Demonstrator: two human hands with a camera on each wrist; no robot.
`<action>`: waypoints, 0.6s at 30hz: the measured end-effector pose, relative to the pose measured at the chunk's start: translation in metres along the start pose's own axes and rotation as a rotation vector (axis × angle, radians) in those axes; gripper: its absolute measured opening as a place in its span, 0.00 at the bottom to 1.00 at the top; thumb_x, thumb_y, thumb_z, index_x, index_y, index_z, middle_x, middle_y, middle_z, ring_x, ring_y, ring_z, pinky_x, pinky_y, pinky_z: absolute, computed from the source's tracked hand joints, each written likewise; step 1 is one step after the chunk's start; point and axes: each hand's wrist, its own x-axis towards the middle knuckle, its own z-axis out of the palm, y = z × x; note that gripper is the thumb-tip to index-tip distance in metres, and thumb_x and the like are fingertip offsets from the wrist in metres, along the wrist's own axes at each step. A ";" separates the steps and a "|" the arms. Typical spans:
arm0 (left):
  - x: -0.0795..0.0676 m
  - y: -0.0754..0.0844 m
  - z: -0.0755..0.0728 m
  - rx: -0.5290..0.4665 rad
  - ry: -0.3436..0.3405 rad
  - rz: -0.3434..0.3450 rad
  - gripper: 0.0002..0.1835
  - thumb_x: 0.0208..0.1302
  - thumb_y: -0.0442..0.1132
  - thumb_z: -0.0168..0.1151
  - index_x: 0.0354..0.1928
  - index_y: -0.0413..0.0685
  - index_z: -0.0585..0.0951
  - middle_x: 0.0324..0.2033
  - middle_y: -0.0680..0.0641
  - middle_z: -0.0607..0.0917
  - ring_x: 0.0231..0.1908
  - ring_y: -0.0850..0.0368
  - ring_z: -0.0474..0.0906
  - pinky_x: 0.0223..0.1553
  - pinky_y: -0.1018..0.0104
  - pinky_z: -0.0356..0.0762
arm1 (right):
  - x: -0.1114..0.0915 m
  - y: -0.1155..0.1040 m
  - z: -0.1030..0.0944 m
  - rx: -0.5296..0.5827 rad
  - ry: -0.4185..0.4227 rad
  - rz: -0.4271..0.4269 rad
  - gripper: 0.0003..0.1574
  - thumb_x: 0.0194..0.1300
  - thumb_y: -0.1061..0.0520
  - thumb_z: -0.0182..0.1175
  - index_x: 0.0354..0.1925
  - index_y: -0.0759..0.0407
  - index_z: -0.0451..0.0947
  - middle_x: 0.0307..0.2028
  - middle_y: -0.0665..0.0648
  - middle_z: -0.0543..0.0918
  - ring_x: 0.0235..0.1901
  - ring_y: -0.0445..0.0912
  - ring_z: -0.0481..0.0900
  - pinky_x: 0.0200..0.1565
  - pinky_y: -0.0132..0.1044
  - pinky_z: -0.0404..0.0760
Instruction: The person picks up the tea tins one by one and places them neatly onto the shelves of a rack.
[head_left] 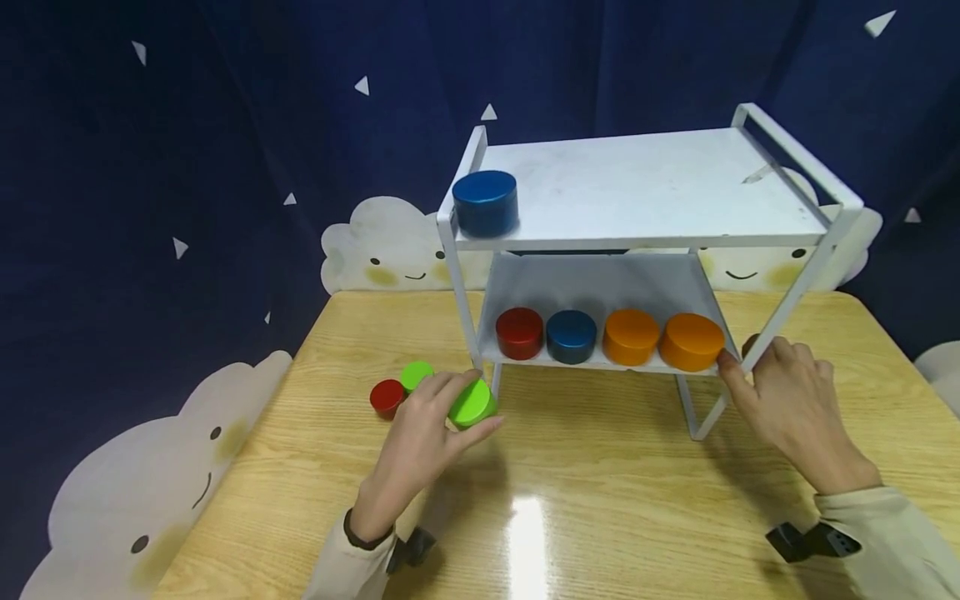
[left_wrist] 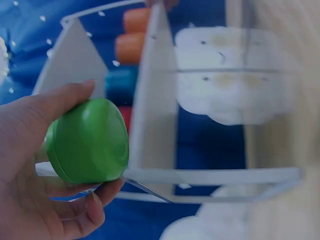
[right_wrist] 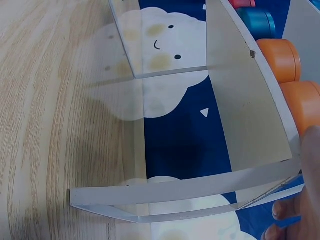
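Note:
My left hand [head_left: 423, 429] holds a bright green round tin [head_left: 472, 403] between thumb and fingers, left of the shelf's front leg. The left wrist view shows the same green tin [left_wrist: 92, 142] close up, apart from the shelf. At the right end of the white two-tier shelf [head_left: 645, 192], my right hand [head_left: 798, 408] grips the frame by its front leg. Its thumb lies by the rightmost orange tin [head_left: 692, 343]; some fingers are hidden behind the leg. On the lower tier stand a red tin [head_left: 519, 335], a blue tin [head_left: 571, 338] and another orange tin [head_left: 631, 338].
Another blue tin [head_left: 486, 204] sits at the upper tier's left front corner. Left of the shelf, a red tin [head_left: 387, 398] and a second green tin [head_left: 416, 375] stand on the wooden table [head_left: 585, 492]. A dark blue curtain [head_left: 225, 125] with cloud shapes hangs behind.

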 end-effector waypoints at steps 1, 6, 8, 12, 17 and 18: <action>0.003 0.004 -0.003 -0.005 0.004 0.017 0.30 0.50 0.52 0.75 0.53 0.44 0.81 0.41 0.47 0.83 0.38 0.57 0.77 0.31 0.71 0.77 | 0.000 0.000 0.000 -0.001 -0.001 -0.001 0.29 0.72 0.40 0.45 0.22 0.57 0.68 0.21 0.58 0.69 0.23 0.59 0.69 0.24 0.48 0.56; 0.022 0.023 -0.020 -0.022 0.013 0.118 0.30 0.52 0.54 0.73 0.53 0.44 0.81 0.43 0.46 0.82 0.39 0.56 0.76 0.31 0.72 0.76 | -0.001 -0.001 0.001 0.003 0.001 -0.002 0.29 0.72 0.40 0.44 0.22 0.57 0.68 0.20 0.58 0.69 0.23 0.59 0.69 0.24 0.47 0.56; 0.032 0.031 -0.028 -0.040 0.014 0.157 0.30 0.52 0.54 0.73 0.54 0.43 0.80 0.44 0.45 0.82 0.38 0.56 0.76 0.30 0.73 0.76 | 0.000 -0.001 0.001 0.004 0.001 -0.002 0.29 0.72 0.40 0.44 0.21 0.57 0.68 0.20 0.58 0.69 0.23 0.59 0.69 0.23 0.47 0.56; 0.055 0.052 -0.047 -0.082 0.021 0.259 0.30 0.52 0.51 0.73 0.54 0.42 0.80 0.45 0.44 0.81 0.37 0.57 0.74 0.31 0.76 0.75 | 0.001 -0.001 0.001 0.008 -0.012 -0.002 0.29 0.72 0.40 0.44 0.20 0.56 0.68 0.20 0.57 0.68 0.22 0.59 0.68 0.23 0.46 0.55; 0.091 0.080 -0.068 -0.108 0.024 0.419 0.30 0.53 0.50 0.73 0.54 0.39 0.79 0.46 0.42 0.81 0.40 0.55 0.75 0.37 0.78 0.74 | 0.000 0.000 0.000 0.010 -0.019 0.000 0.29 0.72 0.40 0.44 0.21 0.56 0.70 0.21 0.59 0.70 0.23 0.60 0.68 0.23 0.47 0.55; 0.098 0.084 -0.071 -0.110 0.023 0.439 0.30 0.53 0.50 0.73 0.54 0.38 0.79 0.46 0.42 0.81 0.40 0.55 0.75 0.38 0.78 0.73 | 0.000 -0.001 0.000 0.011 -0.020 0.001 0.29 0.72 0.40 0.44 0.21 0.56 0.70 0.21 0.59 0.71 0.24 0.61 0.69 0.23 0.47 0.55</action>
